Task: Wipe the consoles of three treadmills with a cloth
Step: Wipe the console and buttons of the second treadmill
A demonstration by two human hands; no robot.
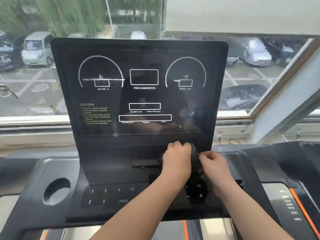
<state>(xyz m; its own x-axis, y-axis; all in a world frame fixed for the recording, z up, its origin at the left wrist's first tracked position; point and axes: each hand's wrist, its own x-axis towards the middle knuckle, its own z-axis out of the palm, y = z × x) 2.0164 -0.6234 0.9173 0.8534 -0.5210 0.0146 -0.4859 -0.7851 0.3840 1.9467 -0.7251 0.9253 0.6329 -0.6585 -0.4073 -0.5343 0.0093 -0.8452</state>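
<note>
A black treadmill console (pixel 138 54) stands upright in front of me, its dark screen showing white dials and boxes. Below the screen, both hands hold a dark cloth (pixel 196 163) between them. My left hand (pixel 177 156) grips the cloth's upper end with curled fingers, against the lower part of the console. My right hand (pixel 213 163) pinches the cloth's right side. The cloth hangs down over the button panel (pixel 110 194) and blends with the black surface.
A round cup holder (pixel 57 191) sits in the left tray. Another treadmill's frame with an orange stripe (pixel 301 208) stands to the right. Behind the console a wide window (pixel 34 66) looks down on parked cars.
</note>
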